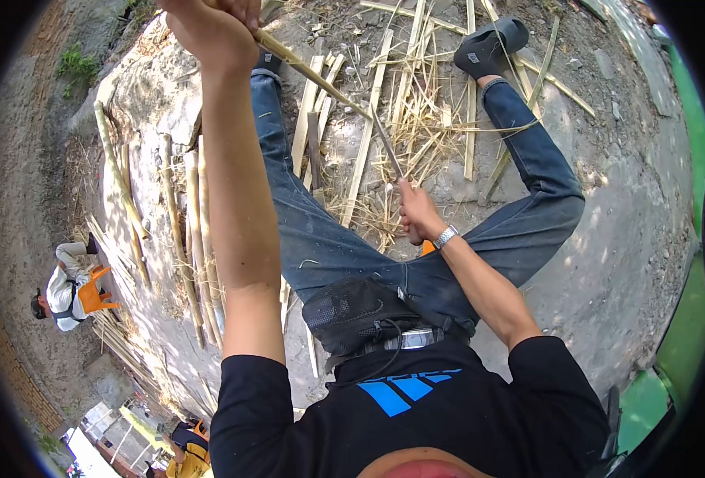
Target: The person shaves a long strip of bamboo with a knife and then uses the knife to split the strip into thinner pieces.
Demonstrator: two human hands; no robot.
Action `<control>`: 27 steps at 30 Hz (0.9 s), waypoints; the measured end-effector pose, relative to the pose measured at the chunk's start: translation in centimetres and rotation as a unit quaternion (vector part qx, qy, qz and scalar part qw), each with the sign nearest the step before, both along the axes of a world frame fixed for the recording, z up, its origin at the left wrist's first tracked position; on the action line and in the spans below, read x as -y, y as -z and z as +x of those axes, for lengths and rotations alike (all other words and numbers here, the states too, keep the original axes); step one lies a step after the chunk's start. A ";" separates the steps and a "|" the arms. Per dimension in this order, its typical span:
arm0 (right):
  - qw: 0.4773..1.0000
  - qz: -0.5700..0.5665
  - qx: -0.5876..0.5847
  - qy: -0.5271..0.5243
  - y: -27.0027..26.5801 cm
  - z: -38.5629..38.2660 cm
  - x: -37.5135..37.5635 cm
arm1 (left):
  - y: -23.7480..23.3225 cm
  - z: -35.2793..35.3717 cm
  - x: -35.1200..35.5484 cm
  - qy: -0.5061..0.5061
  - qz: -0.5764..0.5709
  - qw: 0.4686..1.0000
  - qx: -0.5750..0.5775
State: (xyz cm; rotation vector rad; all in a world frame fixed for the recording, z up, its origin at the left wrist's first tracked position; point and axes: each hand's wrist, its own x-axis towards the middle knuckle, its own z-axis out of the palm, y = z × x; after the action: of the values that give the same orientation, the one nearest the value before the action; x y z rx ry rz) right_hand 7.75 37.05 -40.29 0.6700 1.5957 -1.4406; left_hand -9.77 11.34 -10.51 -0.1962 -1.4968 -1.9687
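My left hand [223,36], stretched far forward at the top of the head view, is closed round a long bamboo stick [309,73]; part of its fingers lies beyond the frame edge. The stick slants down to the right between my legs. My right hand [421,212] grips the handle of a knife [389,150] above my lap. The knife's narrow blade points away from me, and its tip end meets the lower end of the stick. Beneath them, split bamboo strips [366,155] and thin shavings [424,119] litter the ground between my legs.
Several bamboo poles [191,239] lie on the ground to my left. Farther left, a person [64,288] sits on an orange chair [96,291]. Another person in yellow [187,462] is at the lower left. A green surface [691,119] runs along the right edge.
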 end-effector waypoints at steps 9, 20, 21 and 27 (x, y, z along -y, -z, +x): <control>0.888 -0.227 -0.388 0.100 -19.2 -6.8 1.0 | 1.0 1.1 6.2 0.252 0.311 0.916 -0.019; 0.938 0.013 -0.342 -0.058 -8.1 -5.0 3.6 | 0.6 2.2 5.0 -0.055 -0.020 0.996 0.063; 0.915 -0.017 -0.403 -0.027 -10.2 -6.3 3.6 | 1.1 1.6 7.0 -0.013 0.001 0.997 0.074; 0.866 -0.209 -0.435 0.132 -16.5 -6.4 4.3 | 0.7 1.3 3.6 -0.011 -0.024 0.999 0.031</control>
State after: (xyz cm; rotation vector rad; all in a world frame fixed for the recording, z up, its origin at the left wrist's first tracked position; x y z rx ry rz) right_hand 1.33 32.70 -23.80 -0.0732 1.7558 -2.4229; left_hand -8.42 7.70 -11.22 -0.1393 -1.5805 -1.9392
